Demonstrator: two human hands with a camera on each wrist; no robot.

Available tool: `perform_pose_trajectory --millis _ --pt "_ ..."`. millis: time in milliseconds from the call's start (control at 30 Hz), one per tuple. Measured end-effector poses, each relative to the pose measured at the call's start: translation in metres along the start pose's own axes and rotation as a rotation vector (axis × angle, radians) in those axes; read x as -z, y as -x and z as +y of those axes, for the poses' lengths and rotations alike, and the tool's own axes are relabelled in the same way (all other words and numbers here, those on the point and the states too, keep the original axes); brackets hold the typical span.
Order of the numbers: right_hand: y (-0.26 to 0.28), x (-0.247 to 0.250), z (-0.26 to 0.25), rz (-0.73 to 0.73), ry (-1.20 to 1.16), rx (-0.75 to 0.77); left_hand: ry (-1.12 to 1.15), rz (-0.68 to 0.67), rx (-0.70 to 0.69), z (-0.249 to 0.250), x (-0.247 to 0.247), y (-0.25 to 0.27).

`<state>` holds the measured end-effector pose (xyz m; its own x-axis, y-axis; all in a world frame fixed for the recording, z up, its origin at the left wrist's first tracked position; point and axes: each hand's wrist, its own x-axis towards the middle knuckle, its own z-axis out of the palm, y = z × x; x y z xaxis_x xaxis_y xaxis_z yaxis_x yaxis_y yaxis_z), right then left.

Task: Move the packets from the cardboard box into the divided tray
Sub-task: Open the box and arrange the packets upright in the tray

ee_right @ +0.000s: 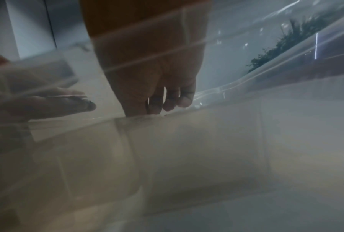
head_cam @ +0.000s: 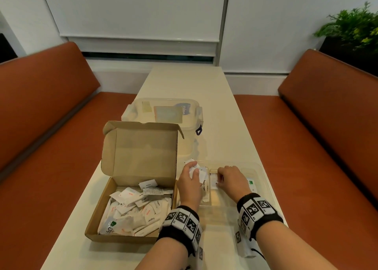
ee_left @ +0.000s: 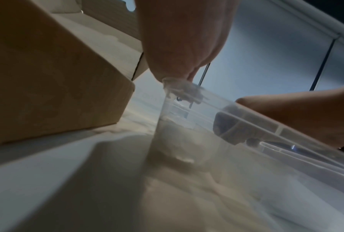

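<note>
Pale table (head_cam: 221, 110) between two orange benches (head_cam: 47, 110).

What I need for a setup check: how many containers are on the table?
3: the open cardboard box at the left, the lidded clear tub behind it, and the clear divided tray to the box's right. None appears hidden.

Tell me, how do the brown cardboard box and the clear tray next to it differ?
The cardboard box is opaque brown with a lid standing open; the divided tray is see-through and has no lid. The cardboard box holds a heap of packets; the divided tray holds only a few. Both hands are at the tray, none at the box. Both sit on the table.
</note>
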<state>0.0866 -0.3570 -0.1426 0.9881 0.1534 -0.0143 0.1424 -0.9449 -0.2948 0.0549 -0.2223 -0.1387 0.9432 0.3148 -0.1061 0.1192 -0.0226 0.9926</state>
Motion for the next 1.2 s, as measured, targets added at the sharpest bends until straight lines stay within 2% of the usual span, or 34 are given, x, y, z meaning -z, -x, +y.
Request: perform_pose_trajectory --millis 200,267,367,467,733,867,1033,1200 --pt "0.0 0.002 -0.002 -0.01 -0.031 -0.009 0.006 -0.002 0.002 0.0 0.001 0.001" --pt "0.001 0.006 -0.005 0.05 -0.172 -0.025 0.015 -0.016 0.003 0.002 0.002 0.002" --pt "0.002 0.016 -0.015 0.166 -0.515 -0.073 0.038 -0.061 -0.004 0.007 0.003 0.005" --pt "0.002 0.025 -0.024 0.106 -0.709 -0.097 0.077 -0.116 -0.005 0.013 0.004 0.008" --pt "0.008 0.038 -0.022 0.087 -0.861 -0.138 0.186 -0.109 0.021 0.019 0.001 0.008" --pt "0.012 0.039 -0.017 0.107 -0.865 -0.145 0.173 -0.104 0.031 0.018 -0.001 0.008" --pt "0.018 0.043 -0.011 0.092 -0.912 -0.135 0.252 -0.151 0.066 0.017 -0.01 0.009" --pt "0.02 0.052 0.003 0.296 -0.94 -0.209 0.3 -0.116 0.083 0.014 -0.016 0.005"
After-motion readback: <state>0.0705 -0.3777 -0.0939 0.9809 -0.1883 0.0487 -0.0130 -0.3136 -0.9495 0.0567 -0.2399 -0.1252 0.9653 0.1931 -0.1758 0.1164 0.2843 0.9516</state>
